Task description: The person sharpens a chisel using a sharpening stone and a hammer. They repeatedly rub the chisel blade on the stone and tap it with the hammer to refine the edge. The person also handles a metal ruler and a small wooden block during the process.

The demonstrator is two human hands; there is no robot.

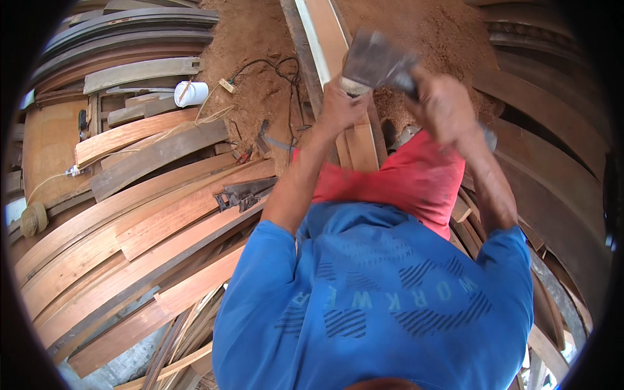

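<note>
My right hand (447, 107), blurred by motion, grips a dark, broad-headed mallet (374, 60). The mallet's head hangs over the upper edge of my left hand (341, 107). That hand is closed around an upright tool with a pale, rounded end (353, 87); its lower part is hidden, so its kind does not show. Under both hands a long wooden beam (363, 148) with a whitish side runs away from me, between my legs. The spot where the held tool meets the wood is covered by my left hand.
At left lie stacked planks (162, 231) with a handsaw (240, 195) on them. A white bucket (190, 94), a dark cable (286, 68) and a small wood block (227, 85) sit near the sawdust-covered ground (250, 39). More dark boards (539, 104) are stacked at right.
</note>
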